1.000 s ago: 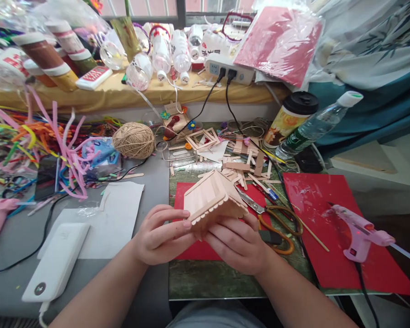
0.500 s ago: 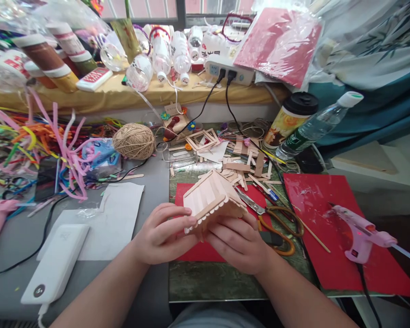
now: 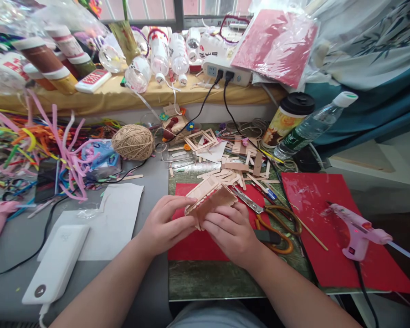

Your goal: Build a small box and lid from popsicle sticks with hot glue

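Between my hands, above a red sheet (image 3: 191, 248), is a small peaked roof made of craft sticks (image 3: 205, 193), tilted so that its underside partly faces me. My left hand (image 3: 166, 223) is closed on its left edge, fingers on top and thumb below. My right hand (image 3: 230, 230) grips the right side, its fingers lying against the underside. Just right of that hand lie brown-handled scissors (image 3: 280, 223). Behind the roof is a pile of loose craft sticks (image 3: 237, 171).
A pink glue gun (image 3: 357, 230) rests on another red sheet (image 3: 328, 264) at the right. A water bottle (image 3: 310, 127) and a lidded cup (image 3: 287, 118) stand behind it. At the left are a white power bank (image 3: 56, 264), white paper (image 3: 109, 228) and a twine ball (image 3: 133, 142).
The stick roof has tipped back, so its outer slope shows less and its underside more. Both hands have turned with it and keep hold.
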Demonstrator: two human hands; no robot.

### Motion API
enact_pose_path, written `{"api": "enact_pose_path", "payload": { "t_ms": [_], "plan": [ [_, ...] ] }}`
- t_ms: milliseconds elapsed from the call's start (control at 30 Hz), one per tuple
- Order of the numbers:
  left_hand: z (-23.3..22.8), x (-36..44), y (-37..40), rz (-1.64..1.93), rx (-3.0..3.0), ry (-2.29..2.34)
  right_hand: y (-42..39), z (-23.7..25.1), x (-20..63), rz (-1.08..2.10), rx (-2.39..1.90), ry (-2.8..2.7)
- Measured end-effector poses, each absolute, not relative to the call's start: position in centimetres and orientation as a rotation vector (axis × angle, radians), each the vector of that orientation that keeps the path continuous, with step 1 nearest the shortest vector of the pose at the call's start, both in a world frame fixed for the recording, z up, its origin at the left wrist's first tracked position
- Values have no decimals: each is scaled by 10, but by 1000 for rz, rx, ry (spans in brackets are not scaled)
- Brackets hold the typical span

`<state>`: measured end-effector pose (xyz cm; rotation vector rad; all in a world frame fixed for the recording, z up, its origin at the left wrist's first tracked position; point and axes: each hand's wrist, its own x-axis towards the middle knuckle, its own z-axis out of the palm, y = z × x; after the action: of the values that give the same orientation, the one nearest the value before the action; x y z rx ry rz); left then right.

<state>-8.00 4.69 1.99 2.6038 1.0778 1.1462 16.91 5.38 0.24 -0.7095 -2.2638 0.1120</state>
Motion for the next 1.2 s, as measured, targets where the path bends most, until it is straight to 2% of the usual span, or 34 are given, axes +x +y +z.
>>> {"api": "enact_pose_path", "payload": {
  "t_ms": [267, 533, 733, 867, 1033, 1200],
  "plan": [
    [12, -90, 55, 923, 2334, 1051, 65, 18, 164, 349, -780, -2457],
    [16, -88, 57, 880, 2273, 1012, 68, 19, 161, 333, -776, -2543],
    [11, -88, 60, 1015, 2149, 1034, 63, 24, 170, 240, -923, -2300],
    [5, -92, 64, 1185, 2126, 1197, 52, 31, 198, 339, -1163, -2413],
    [2, -94, 65, 1242, 2130, 1437, 33, 5, 235, 245, -1351, -2584],
    [4, -91, 66, 1203, 2155, 1461, 25, -13, 246, 240, -1268, -2629]
  ]
}}
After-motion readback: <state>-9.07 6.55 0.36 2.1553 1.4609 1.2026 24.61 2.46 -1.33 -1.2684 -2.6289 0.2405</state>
